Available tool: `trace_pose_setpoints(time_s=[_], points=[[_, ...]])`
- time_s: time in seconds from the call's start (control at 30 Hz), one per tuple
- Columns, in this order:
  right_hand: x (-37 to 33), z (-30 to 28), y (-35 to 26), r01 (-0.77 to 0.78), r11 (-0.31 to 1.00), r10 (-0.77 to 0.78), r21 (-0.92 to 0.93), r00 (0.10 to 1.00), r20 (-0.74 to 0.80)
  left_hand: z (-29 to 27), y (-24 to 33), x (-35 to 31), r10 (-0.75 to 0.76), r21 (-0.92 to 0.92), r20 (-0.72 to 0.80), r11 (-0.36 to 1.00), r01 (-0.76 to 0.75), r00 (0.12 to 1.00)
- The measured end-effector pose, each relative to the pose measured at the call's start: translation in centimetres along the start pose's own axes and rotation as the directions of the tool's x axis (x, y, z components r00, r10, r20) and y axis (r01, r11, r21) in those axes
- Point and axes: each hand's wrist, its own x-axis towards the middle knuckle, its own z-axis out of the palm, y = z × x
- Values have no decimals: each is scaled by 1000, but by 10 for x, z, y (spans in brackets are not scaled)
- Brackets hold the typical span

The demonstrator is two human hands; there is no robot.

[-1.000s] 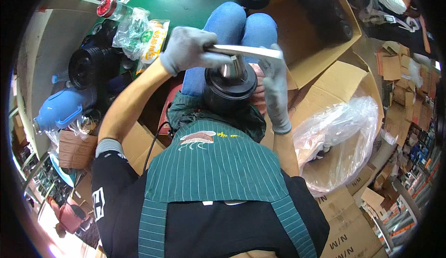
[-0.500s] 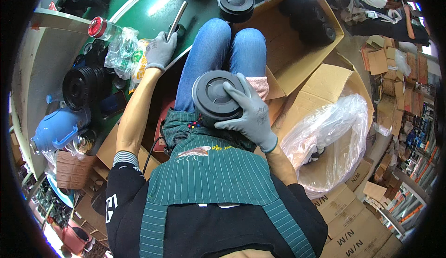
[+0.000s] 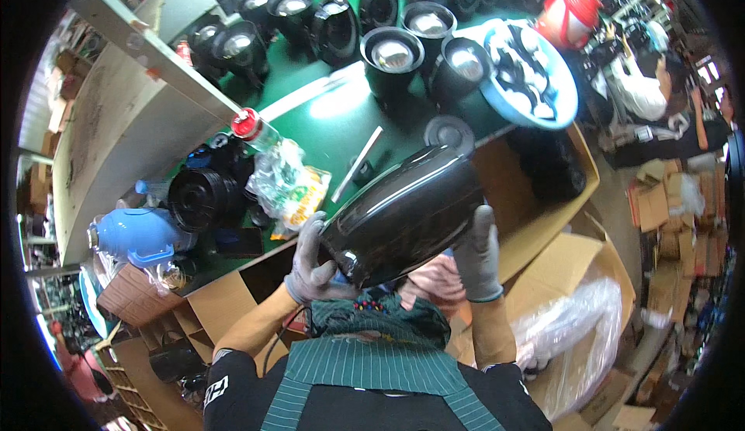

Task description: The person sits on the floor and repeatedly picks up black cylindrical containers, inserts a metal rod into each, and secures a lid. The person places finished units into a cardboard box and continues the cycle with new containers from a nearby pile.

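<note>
Both gloved hands up, glossy black housing (image 3: 403, 214) held at centre frame.

The left hand (image 3: 312, 264) wraps its fingers around the housing's lower-left end, while the right hand (image 3: 479, 254) presses flat, fingers extended, against its right side. The housing tilts from lower left to upper right, above the green workbench (image 3: 326, 113), where a row of similar black housings (image 3: 392, 55) stands along the top.

Grey knit gloves cover the left hand (image 3: 312, 264) and the right hand (image 3: 479, 254). A dark green apron (image 3: 372, 369) with thin pale stripes lies over a black short-sleeved shirt (image 3: 233, 388) with white sleeve markings
</note>
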Motion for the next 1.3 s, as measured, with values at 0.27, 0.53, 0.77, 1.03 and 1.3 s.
trace_pose_setpoints(time_s=[0.27, 0.53, 0.77, 1.03, 1.3], points=[[96, 89, 8, -456, 749, 291, 481, 878, 380, -56, 62, 163, 142, 346, -345, 938, -14, 928], [37, 9, 72, -489, 764, 315, 420, 852, 419, -76, -79, 286, 42, 658, -334, 725, 201, 942], [10, -17, 108, -546, 699, 482, 462, 837, 259, -41, -132, 353, -19, 612, -386, 743, 271, 922], [9, -18, 115, -531, 725, 495, 439, 844, 204, -2, -174, 430, 29, 636, -388, 732, 245, 921], [11, -13, 112, -513, 747, 497, 423, 853, 158, 4, -192, 506, -71, 715, -265, 654, 245, 962]])
